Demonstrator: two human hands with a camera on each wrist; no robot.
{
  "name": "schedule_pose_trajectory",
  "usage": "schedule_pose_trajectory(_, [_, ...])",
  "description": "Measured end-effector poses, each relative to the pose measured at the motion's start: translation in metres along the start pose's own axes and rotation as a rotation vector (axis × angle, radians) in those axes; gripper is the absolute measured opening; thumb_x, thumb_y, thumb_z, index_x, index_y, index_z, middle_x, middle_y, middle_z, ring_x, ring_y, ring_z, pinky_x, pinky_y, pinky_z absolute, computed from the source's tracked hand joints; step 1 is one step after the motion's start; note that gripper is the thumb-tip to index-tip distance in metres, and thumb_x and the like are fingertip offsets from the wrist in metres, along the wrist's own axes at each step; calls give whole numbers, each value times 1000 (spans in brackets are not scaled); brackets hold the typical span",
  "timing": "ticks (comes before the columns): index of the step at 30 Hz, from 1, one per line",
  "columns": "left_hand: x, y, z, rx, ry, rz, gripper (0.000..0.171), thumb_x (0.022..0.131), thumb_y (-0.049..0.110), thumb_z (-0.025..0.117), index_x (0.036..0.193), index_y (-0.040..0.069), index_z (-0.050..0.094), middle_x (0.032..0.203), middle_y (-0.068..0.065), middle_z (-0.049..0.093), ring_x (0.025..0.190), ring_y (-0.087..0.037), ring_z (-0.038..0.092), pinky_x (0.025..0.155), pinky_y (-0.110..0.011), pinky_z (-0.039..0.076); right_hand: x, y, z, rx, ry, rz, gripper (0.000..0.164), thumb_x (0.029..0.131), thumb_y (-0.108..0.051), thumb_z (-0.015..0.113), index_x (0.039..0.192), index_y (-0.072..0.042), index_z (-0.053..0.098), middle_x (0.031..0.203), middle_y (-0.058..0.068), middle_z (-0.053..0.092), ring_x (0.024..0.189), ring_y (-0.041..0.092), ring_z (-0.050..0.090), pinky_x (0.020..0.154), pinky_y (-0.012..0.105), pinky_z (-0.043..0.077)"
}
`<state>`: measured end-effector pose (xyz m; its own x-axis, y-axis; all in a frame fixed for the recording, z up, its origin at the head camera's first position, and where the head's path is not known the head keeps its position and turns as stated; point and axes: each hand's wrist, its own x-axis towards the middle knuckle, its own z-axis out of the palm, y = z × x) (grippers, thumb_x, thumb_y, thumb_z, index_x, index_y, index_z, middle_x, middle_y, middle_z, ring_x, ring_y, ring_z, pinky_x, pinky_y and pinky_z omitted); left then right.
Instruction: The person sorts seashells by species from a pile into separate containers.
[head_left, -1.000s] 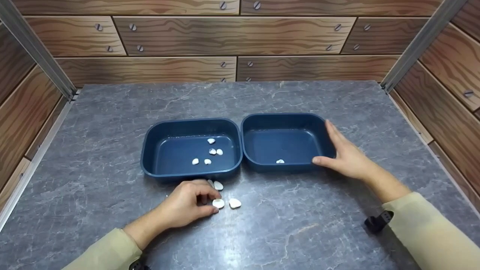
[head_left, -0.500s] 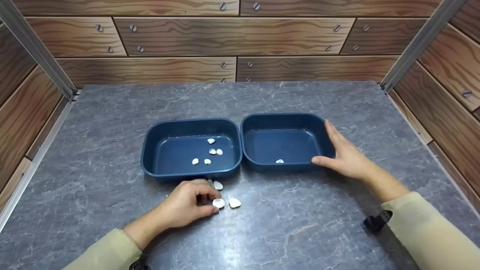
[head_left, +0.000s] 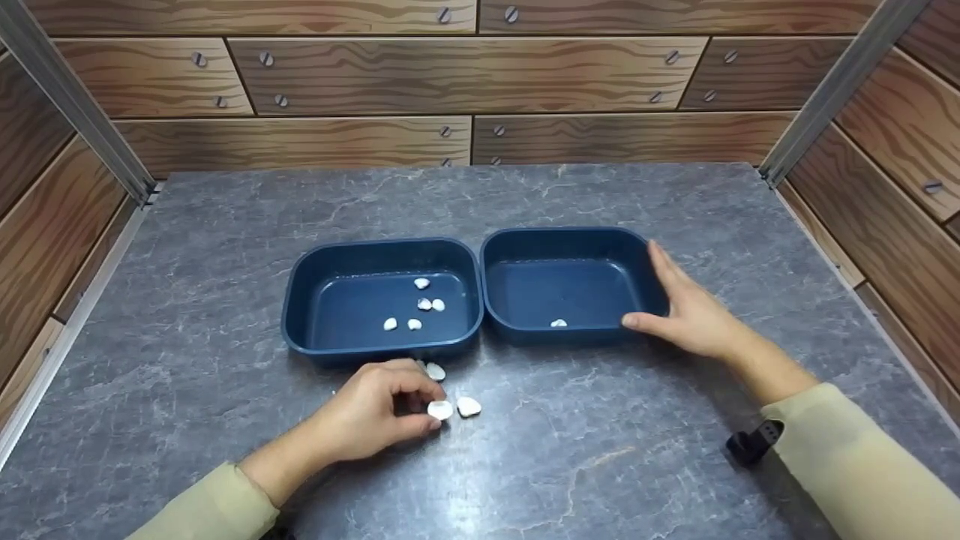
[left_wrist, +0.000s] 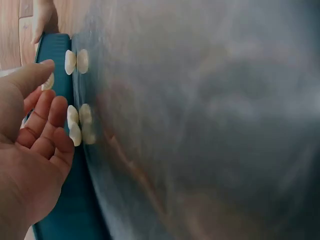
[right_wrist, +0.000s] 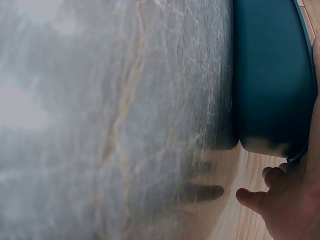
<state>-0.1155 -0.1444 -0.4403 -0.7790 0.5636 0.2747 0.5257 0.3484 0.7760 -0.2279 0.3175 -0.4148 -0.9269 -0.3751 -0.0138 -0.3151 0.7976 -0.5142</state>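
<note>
My left hand (head_left: 375,409) pinches a small white shell (head_left: 440,410) between thumb and fingertips, in front of the left blue tub (head_left: 300,346). In the left wrist view the same shell (left_wrist: 48,82) shows beneath the thumb, while the other fingers are loosely bent. Another white shell (head_left: 469,406) lies just right of the held one. Behind the fingers, close to the tub's front wall, lies a further shell (head_left: 435,371), with one beside it partly hidden. My right hand (head_left: 694,319) rests against the right end of the right blue tub (head_left: 577,334), fingers extended and thumb at its front rim.
The two tubs stand side by side, touching. Several white shells (head_left: 424,304) lie in the left tub; one white shell (head_left: 559,323) shows in the right tub, partly behind its front rim. Wood-patterned panels (head_left: 480,75) enclose the grey marbled table (head_left: 600,450) behind and at the sides.
My left hand and the pinched shell have shifted slightly to the right, closer to the neighbouring shell. My right hand stays at the right tub.
</note>
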Motion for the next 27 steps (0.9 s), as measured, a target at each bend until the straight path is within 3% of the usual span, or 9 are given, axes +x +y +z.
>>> schedule_pose_trajectory(8, [9, 18, -7, -1, 4, 7, 19, 89, 9, 87, 105, 17, 82, 98, 8, 72, 82, -15, 68, 68, -34, 59, -1, 0, 0, 0, 1, 3, 121, 93, -49, 79, 171, -10, -6, 175, 26, 1, 157, 54, 12, 123, 71, 16])
schedule_pose_trajectory(13, [21, 29, -14, 8, 26, 56, 21, 88, 5, 85, 105, 16, 81, 98, 9, 72, 86, -14, 68, 71, -33, 59, 0, 1, 0, 1, -1, 2, 121, 93, -50, 79, 171, -10, -6, 175, 26, 1, 157, 54, 11, 123, 71, 15])
schedule_pose_trajectory(21, [51, 50, -38, 45, 65, 91, 21, 88, 6, 86, 107, 15, 82, 98, 8, 72, 82, -13, 66, 64, -29, 53, 1, 2, 1, -4, 2, 0, 121, 94, -52, 78, 171, -9, -6, 175, 24, 0, 158, 52, 9, 124, 70, 14])
schedule_pose_trajectory(27, [80, 60, -47, 82, 70, 131, 17, 89, 7, 85, 106, 12, 82, 100, 6, 72, 88, -12, 66, 69, -28, 52, 0, 1, 0, -2, 7, -5, 120, 94, -50, 78, 171, -8, -4, 175, 26, 2, 158, 52, 11, 124, 70, 15])
